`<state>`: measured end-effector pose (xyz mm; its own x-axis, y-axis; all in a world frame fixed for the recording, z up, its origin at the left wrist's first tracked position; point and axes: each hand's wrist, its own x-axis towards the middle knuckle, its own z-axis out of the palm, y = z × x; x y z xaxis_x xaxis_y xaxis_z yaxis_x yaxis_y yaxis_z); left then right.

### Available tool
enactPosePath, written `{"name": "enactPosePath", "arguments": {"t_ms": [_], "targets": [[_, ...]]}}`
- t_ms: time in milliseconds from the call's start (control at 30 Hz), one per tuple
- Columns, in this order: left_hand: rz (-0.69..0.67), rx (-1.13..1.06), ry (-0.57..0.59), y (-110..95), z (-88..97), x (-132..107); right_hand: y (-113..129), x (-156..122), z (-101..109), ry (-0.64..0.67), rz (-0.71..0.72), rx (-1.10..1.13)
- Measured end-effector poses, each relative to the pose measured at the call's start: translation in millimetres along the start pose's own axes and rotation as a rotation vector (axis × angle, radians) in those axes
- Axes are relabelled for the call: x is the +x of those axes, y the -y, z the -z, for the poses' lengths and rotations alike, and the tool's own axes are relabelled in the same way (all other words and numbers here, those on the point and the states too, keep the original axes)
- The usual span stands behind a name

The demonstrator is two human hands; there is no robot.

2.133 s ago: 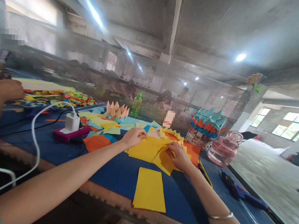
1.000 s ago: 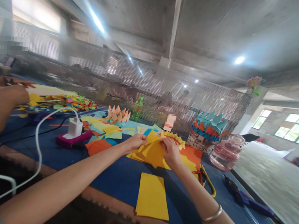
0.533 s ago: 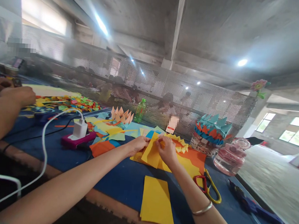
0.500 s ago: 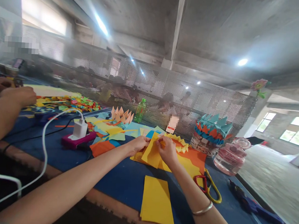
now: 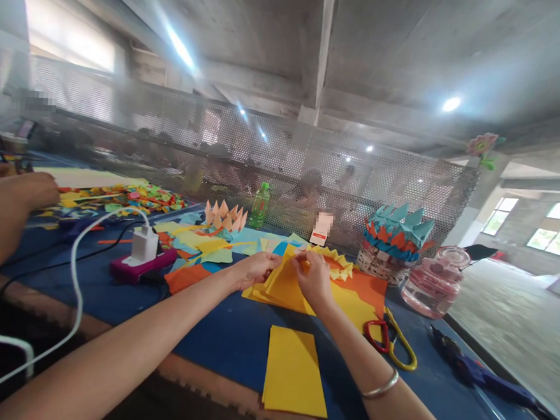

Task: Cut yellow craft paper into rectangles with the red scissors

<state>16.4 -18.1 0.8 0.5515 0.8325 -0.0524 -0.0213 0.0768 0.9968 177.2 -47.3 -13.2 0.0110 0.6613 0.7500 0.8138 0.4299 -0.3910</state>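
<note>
My left hand [image 5: 253,269] and my right hand [image 5: 313,277] both pinch a yellow paper sheet [image 5: 287,282], raised a little above a loose pile of yellow and orange sheets [image 5: 355,295] on the blue table [image 5: 223,331]. Fingers of both hands are closed on the sheet's upper edge. A small stack of yellow rectangular sheets [image 5: 295,371] lies flat nearer to me, just below my hands. A silver bangle [image 5: 383,387] circles my right wrist.
Red-and-yellow-handled scissors [image 5: 390,342] and a blue glue gun [image 5: 479,374] lie right of the pile. A pink glass jar [image 5: 431,281], a basket of folded paper [image 5: 393,243], a green bottle [image 5: 260,205] and a charger on a power strip [image 5: 140,254] stand behind. Another person's arm [image 5: 2,206] works at left.
My hands lifted a yellow sheet off the pile and drew together, pinching its top edge. The camera shifted, bringing the scissors into view.
</note>
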Motion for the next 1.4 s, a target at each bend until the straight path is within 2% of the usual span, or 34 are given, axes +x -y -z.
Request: {"name": "enactPosePath", "arguments": {"t_ms": [100,233,300,467,867,1233,1400], "targets": [[-0.101,-0.055,0.027,2,-1.7,1,4,-1,-1,0.012,0.029,0.014],[-0.240,-0.173,0.179,8,-4.3,3,11,-4,-2,0.010,0.033,0.008],[-0.257,-0.181,0.209,11,-4.6,5,13,-4,-2,0.002,0.027,0.004],[-0.232,-0.200,0.178,16,-3.5,9,14,-5,-2,-0.012,0.012,-0.006],[-0.168,-0.198,0.135,14,-4.4,6,12,-6,-1,-0.041,0.028,-0.028],[-0.110,-0.189,0.033,12,-7.5,7,13,-7,-4,-0.065,-0.006,0.018],[-0.073,-0.182,0.007,10,-8.9,5,10,-6,-2,-0.014,-0.008,-0.005]]}}
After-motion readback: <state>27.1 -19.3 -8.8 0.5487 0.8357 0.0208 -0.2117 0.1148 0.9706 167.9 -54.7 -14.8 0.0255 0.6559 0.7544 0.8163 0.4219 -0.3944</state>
